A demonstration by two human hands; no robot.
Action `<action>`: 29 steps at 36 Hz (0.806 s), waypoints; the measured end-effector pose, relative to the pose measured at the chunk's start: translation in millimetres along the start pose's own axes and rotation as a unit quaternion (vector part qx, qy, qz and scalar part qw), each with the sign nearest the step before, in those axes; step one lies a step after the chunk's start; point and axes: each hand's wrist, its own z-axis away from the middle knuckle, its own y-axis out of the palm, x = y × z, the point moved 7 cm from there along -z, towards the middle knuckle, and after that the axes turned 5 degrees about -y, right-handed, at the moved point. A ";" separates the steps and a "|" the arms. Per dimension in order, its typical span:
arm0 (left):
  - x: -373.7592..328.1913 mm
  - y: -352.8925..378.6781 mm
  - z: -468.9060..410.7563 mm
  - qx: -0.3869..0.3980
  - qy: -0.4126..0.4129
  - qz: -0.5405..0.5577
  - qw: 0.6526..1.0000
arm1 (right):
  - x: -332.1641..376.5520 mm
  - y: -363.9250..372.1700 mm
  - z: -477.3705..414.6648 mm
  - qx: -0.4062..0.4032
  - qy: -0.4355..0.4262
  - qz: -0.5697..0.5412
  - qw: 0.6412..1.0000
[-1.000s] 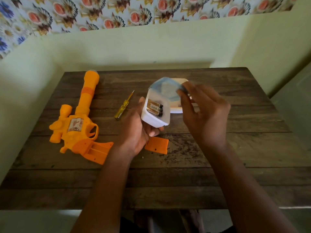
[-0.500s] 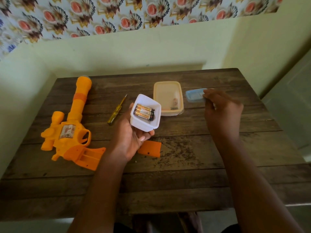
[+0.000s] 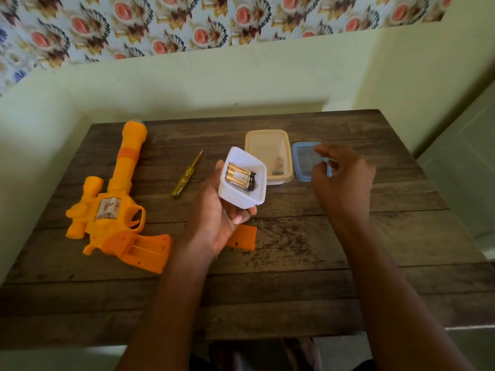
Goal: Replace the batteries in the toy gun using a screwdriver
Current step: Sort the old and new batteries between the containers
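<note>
Near the centre of the frame, dark capital lettering is running along the gold band of the batteries (image 3: 240, 177) lying in the white tub (image 3: 242, 200). It is reading, faintly, as "ALKALINE". At left, the sticker (image 3: 108, 208) on the toy gun (image 3: 117, 183) is showing too blurred to read.

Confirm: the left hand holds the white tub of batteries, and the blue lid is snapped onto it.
Wrong: the head view shows the blue lid off the white tub, lying on the table. The left hand does hold the tub of batteries.
</note>
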 end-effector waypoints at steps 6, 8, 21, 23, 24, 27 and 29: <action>-2.6 19.7 0.2 -0.002 0.078 -0.088 0.993 | 26.3 21.9 31.3 0.015 0.169 -0.344 0.924; -8.3 28.5 4.6 -0.034 0.135 -0.152 0.979 | 30.7 30.2 38.6 0.014 0.253 -0.439 0.862; -22.1 78.3 31.6 -0.165 0.317 -0.424 0.832 | 19.5 38.6 60.7 -0.056 0.449 -0.662 0.597; -19.9 74.0 28.1 -0.164 0.300 -0.383 0.858 | 14.1 38.0 60.6 -0.085 0.452 -0.659 0.595; -18.4 70.2 25.7 -0.159 0.293 -0.351 0.875 | 15.7 39.2 61.4 -0.083 0.463 -0.682 0.560; -9.0 58.8 16.6 -0.124 0.234 -0.240 0.934 | 10.7 38.3 52.0 -0.103 0.472 -0.718 0.501; -1.1 53.3 11.0 -0.088 0.174 -0.172 0.966 | 2.5 35.8 48.5 -0.122 0.468 -0.718 0.501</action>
